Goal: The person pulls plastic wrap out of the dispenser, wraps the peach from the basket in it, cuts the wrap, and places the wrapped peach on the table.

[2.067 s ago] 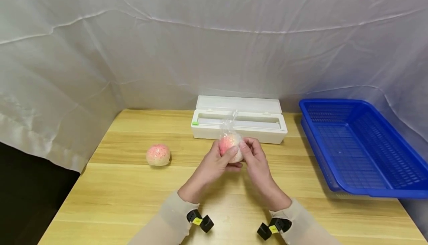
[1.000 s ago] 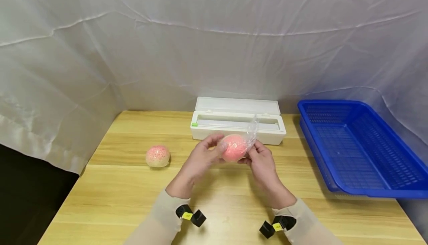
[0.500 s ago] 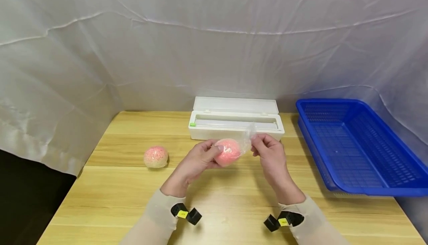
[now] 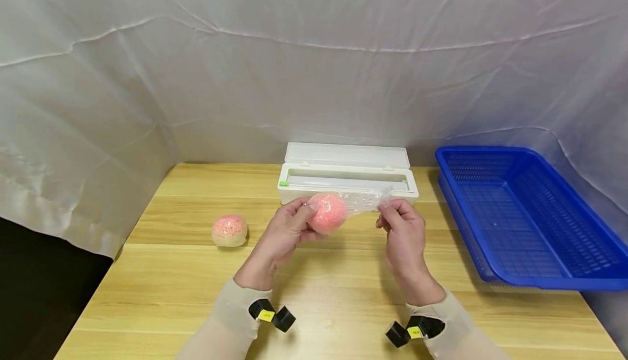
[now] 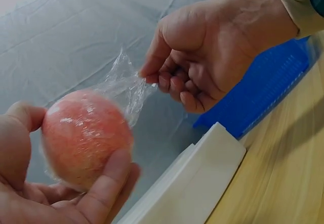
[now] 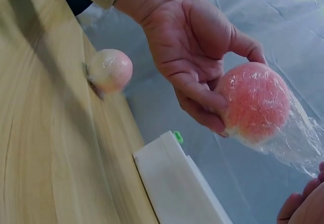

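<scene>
A round pink-and-cream peach (image 4: 327, 213), wrapped in clear cling film, is held above the table by my left hand (image 4: 284, 229). In the left wrist view, the thumb and fingers curl round the peach (image 5: 86, 138). My right hand (image 4: 404, 234) pinches the gathered end of the cling film (image 4: 365, 201) between thumb and fingertips. The film stretches taut and twisted from the peach towards the right. A second peach (image 4: 229, 231), pink on top and pale below, rests on the table to the left; its surface looks glossy in the right wrist view.
Behind the hands stands a white cling film dispenser box (image 4: 294, 192), lid (image 4: 345, 155) raised, with a green piece (image 4: 283, 184) at its left end. A blue plastic basket (image 4: 471, 229) occupies the right side of the wooden table (image 4: 162, 294). Grey cloth (image 4: 314, 93) hangs behind.
Both hands first gripped the wrapped peach together. My right hand then moved right onto the loose film and drew it out sideways, while my left hand kept the peach and shifted slightly left.
</scene>
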Action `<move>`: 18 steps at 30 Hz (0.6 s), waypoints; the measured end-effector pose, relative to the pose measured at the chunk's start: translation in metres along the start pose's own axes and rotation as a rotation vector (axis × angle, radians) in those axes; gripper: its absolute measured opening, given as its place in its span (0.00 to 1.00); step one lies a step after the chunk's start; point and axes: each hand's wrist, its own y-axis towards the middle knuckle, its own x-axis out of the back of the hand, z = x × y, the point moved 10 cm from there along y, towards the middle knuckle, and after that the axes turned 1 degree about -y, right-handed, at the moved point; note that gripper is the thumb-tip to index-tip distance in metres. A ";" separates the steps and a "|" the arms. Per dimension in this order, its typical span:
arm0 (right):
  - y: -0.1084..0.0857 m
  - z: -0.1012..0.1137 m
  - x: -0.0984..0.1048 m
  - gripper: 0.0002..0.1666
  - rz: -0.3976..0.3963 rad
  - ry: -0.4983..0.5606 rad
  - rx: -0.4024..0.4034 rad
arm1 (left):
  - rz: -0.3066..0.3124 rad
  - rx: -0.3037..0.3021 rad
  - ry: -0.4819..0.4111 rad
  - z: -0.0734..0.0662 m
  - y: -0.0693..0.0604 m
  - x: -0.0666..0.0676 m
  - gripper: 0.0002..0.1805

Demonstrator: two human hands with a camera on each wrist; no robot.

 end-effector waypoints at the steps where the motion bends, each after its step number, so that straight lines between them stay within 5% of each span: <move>1: 0.000 0.000 -0.001 0.18 0.012 0.003 -0.006 | -0.016 -0.003 -0.008 0.000 0.000 0.002 0.23; 6: 0.000 0.007 -0.001 0.15 0.048 -0.039 0.005 | -0.081 -0.026 -0.026 -0.004 0.001 0.010 0.23; 13: 0.007 0.031 0.009 0.06 0.015 -0.234 0.219 | -0.091 -0.042 -0.006 -0.009 0.000 0.014 0.22; 18: 0.013 0.026 0.015 0.07 0.000 -0.210 0.126 | -0.099 -0.038 0.050 -0.010 0.001 0.019 0.22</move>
